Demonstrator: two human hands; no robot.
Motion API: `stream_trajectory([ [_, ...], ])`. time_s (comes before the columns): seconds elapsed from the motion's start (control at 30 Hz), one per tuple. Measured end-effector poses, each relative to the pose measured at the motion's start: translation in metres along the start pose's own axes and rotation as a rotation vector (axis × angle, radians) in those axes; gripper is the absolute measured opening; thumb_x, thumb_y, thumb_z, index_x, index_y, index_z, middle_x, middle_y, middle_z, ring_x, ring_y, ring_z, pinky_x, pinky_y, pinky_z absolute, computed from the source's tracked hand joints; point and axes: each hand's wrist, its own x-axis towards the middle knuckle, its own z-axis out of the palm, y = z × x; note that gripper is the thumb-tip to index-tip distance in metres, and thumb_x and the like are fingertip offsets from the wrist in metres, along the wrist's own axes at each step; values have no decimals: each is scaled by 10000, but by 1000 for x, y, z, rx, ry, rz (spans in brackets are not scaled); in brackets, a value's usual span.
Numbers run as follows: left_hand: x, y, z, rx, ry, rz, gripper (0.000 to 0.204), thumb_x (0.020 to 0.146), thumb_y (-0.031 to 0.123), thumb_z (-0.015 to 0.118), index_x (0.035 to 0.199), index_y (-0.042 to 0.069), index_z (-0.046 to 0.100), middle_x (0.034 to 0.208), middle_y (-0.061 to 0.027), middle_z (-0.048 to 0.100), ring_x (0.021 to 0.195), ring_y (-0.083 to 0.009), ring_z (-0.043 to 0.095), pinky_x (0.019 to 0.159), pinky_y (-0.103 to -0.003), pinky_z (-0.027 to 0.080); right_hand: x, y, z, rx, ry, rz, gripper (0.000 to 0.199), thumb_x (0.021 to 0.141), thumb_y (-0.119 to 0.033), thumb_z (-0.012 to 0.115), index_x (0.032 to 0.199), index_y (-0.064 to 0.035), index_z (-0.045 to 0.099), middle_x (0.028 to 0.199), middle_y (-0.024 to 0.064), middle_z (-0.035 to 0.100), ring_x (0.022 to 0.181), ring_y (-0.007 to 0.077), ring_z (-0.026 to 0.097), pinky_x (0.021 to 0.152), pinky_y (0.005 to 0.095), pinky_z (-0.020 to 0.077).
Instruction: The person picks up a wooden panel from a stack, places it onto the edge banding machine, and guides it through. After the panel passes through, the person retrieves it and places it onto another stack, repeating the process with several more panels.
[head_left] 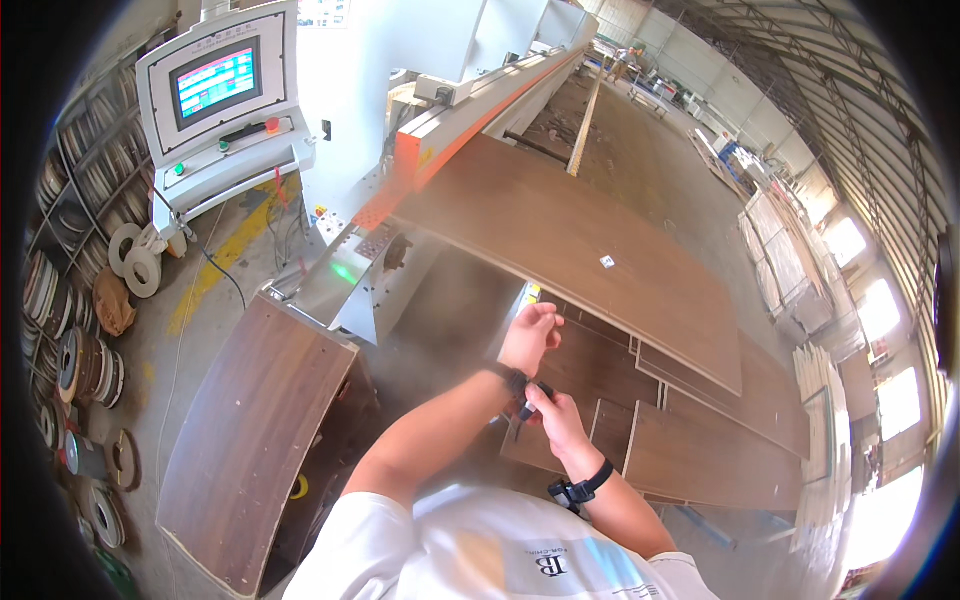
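My left hand is raised in front of me with its fingers curled in, and nothing shows in them. A black strap with a small dark device sits around my left wrist. My right hand grips that wrist device between thumb and fingers. Another black wrist device is on my right wrist. Just beyond my hands, a large brown panel extends from the orange-edged machine. More brown boards lie lower down, under and to the right of the panel.
A control console with a lit screen stands at upper left. Below it is a brown board-topped stand. Rolls of edging strip fill the racks and floor at far left. Stacked pale boards line the right side.
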Motion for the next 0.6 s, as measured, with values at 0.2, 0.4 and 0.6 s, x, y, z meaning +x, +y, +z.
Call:
stream_trajectory([
  [0.2, -11, 2, 1, 1347, -375, 561, 261, 952, 91, 533, 1196, 92, 627, 1131, -120, 683, 1009, -342, 667, 857, -428, 547, -12, 5, 0, 143, 100, 144, 369, 981, -436, 644, 1012, -71, 692, 915, 52, 739, 755, 122, 698, 631, 229, 497],
  [0.4, -9, -6, 18, -21, 41, 69, 164, 999, 182, 609, 1122, 73, 623, 908, -42, 668, 661, -103, 589, 592, -274, 503, -23, 0, 8, 126, 81, 31, 383, 971, -436, 663, 1016, -57, 695, 914, 46, 734, 776, 122, 696, 625, 233, 507],
  [0.6, -21, -1, 16, 31, -28, 144, 115, 1022, 203, 605, 1026, 90, 623, 759, 18, 607, 617, -58, 510, 557, -222, 427, -27, -9, -6, 57, -7, 83, 416, 983, -396, 650, 1069, 5, 718, 932, 75, 732, 793, 143, 684, 701, 271, 529],
])
